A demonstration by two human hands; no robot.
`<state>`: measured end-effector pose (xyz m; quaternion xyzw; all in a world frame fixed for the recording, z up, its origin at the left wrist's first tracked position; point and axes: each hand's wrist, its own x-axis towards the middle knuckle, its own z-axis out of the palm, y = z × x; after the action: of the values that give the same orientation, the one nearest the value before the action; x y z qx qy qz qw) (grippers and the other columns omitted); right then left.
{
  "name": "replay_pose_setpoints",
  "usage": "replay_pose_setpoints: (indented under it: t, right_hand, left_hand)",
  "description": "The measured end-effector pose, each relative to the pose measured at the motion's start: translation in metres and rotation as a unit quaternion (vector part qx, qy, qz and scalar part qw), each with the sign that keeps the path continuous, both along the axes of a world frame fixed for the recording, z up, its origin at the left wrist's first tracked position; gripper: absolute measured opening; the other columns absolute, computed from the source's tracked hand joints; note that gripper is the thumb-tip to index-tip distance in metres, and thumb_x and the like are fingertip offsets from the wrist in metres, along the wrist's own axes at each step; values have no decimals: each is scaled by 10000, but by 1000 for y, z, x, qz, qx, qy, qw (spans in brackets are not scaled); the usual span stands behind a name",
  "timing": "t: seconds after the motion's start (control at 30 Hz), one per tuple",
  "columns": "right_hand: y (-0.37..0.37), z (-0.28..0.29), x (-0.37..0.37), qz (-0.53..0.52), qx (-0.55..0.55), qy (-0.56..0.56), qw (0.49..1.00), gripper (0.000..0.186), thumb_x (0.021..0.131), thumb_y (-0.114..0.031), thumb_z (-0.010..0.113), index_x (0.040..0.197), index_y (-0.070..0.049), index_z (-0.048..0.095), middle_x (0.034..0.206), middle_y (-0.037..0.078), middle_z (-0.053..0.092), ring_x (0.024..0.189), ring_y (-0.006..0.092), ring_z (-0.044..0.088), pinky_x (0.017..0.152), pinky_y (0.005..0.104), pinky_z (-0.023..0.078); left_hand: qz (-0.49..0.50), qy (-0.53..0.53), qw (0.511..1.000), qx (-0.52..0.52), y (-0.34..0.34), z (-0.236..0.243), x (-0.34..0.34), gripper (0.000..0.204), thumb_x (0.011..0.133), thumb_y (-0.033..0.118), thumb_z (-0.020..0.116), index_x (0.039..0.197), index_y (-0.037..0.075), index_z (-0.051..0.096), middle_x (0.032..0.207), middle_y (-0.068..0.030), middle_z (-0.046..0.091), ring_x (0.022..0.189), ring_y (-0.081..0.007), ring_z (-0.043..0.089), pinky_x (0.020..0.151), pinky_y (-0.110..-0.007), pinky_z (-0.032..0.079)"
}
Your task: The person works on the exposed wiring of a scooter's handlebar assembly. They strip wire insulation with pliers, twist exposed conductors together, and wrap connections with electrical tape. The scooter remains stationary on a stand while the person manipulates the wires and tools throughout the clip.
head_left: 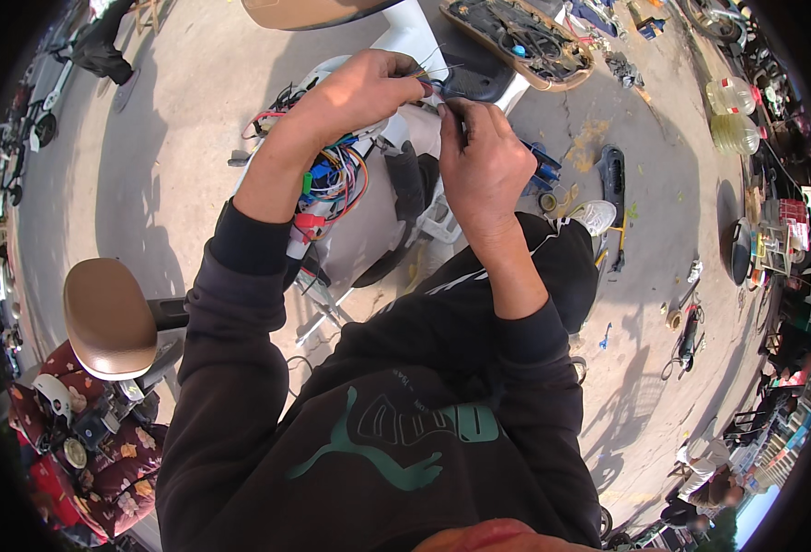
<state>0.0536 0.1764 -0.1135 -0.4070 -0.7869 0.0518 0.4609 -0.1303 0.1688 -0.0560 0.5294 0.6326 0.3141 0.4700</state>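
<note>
Both my hands meet over the white frame of a scooter-like vehicle, fingertips nearly touching. With thumb and forefinger my left hand (361, 95) pinches thin wires (436, 86), their loose ends sticking up past the fingers. On the other side my right hand (486, 166) is closed, thumb against bent forefinger, at the same wires; its fingers partly hide what they grip. Below my left wrist a tangle of coloured wires (339, 179) spills from the frame, with a green connector (308, 183) and a red connector (309, 223) among them.
A brown padded seat (111, 317) stands at left; another brown pad (318, 9) is at the top. Upper right lies an open brown-edged shell (520, 41) with black parts. Two large clear bottles (735, 112), a black part with a yellow handle (613, 179) and tools are on the right.
</note>
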Motion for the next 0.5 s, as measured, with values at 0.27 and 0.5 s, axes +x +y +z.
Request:
replay_pose_setpoints:
  t: [0.27,0.5]
  right_hand:
    - [3,-8,3,20,24,6,1000,123,871,-138,769,919,-84,670,789,63,659,638,271,671,532,374,502]
    - [7,3,6,155,-488,287,810,143,990,-218,676,990,-79,647,784,44,661,599,208,641,501,317,436]
  left_hand:
    - [17,-30,999,10,-1,-2,4,479,908,316,756,1176,-69,657,703,54,497,590,-33,418,522,-218,292]
    - [17,-41,999,19,-3,-6,2,463,901,302,766,1169,-61,660,712,55,493,599,-35,411,530,-219,299]
